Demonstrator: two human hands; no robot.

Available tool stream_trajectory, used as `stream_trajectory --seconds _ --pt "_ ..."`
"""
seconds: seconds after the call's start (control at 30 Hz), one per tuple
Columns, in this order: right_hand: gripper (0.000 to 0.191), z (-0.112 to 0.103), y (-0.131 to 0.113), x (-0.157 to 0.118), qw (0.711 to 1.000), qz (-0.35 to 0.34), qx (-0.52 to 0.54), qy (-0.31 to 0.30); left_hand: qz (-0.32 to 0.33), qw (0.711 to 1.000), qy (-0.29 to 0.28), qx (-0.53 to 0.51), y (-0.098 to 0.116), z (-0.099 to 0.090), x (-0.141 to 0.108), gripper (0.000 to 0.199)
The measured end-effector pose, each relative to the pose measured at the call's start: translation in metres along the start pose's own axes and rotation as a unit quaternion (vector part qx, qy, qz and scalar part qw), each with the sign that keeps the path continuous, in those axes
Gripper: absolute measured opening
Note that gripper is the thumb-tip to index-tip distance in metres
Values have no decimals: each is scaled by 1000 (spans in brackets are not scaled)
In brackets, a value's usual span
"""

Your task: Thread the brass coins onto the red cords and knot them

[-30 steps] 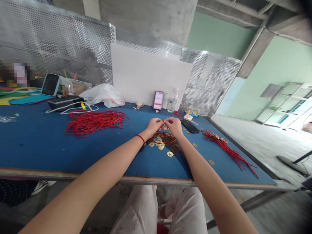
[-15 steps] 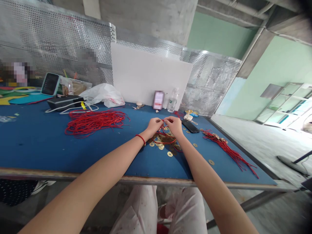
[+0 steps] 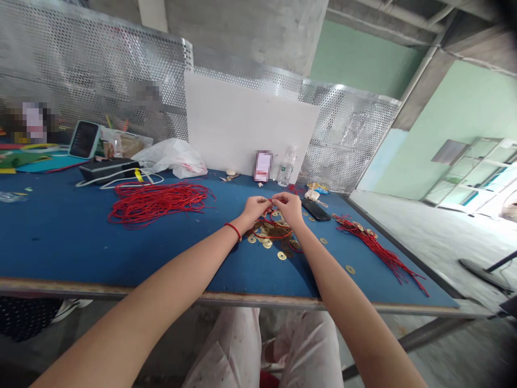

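My left hand point(image 3: 257, 209) and my right hand point(image 3: 288, 206) meet over the blue table, fingertips pinched close together. Both are closed on a red cord point(image 3: 278, 237), which loops down from the fingers. Beneath them lies a loose pile of brass coins point(image 3: 266, 243) with holes in the middle. One coin point(image 3: 281, 255) lies apart, nearer the table's front edge. What exactly sits between the fingertips is too small to make out. A red bracelet point(image 3: 233, 231) circles my left wrist.
Left of my hands lies a big bundle of red cords point(image 3: 161, 203). To the right are a black phone point(image 3: 315, 210) and a bunch of corded coins point(image 3: 377, 245). A water bottle point(image 3: 286, 167) and a lit phone point(image 3: 262, 166) stand at a white board point(image 3: 246, 118).
My hands stay almost in place, fingertips still together on the red cord. At the far left, the coloured sheets have shifted.
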State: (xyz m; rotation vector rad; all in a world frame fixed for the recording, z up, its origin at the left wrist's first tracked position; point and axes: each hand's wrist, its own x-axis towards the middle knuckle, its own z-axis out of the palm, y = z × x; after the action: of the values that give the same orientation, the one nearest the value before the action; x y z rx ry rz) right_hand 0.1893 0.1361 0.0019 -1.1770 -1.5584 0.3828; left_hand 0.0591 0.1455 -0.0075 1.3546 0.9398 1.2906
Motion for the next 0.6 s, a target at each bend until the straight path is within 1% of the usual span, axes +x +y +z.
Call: stream_trajectory --seconds 0.17,0.37,0.47,0.6 --pt "11 -1 0 0 1000 -10 -17 -9 -2 999 2 -42 -4 0 3 15" --pt "14 -1 -2 0 995 -48 -86 -13 -2 998 -5 -63 -10 -1 7 11" --pt "15 0 0 0 989 -75 -127 -13 -15 997 -8 -71 -8 0 6 13" --pt "18 0 -1 -1 981 -93 -173 -11 -55 994 -3 -91 1 1 1 16"
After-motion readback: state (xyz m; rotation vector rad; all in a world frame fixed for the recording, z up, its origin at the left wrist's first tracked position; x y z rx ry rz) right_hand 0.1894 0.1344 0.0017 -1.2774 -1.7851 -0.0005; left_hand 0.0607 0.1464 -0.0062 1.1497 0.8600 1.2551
